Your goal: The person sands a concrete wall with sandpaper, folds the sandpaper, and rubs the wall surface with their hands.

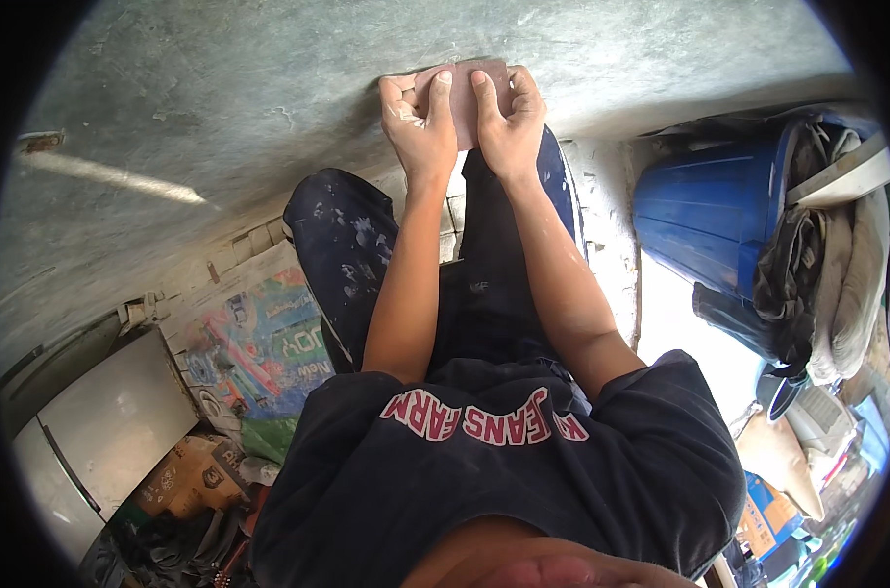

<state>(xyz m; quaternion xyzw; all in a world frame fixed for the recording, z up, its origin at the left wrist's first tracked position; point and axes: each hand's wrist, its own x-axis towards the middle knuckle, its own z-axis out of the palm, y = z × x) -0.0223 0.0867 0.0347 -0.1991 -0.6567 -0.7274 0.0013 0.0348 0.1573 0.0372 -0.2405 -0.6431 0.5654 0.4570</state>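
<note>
A reddish-brown sheet of sandpaper (464, 106) is stretched between my two hands, close to the grey-green plastered wall (269, 69). My left hand (423, 125) grips its left side, thumb lying on the face towards me and fingers curled round the edge. On the other side my right hand (512, 125) pinches the sheet the same way. Pale dust marks both hands. Whether the back of the sandpaper touches the wall cannot be made out.
Below my hands are my dark trouser legs (342, 255), spotted with white. A blue barrel (705, 211) stands at the right, with dark and grey cloths (817, 265) hanging over it. To the left are a silvery cabinet-like thing (122, 421), a cardboard box (190, 475) and a colourful printed sheet (259, 338).
</note>
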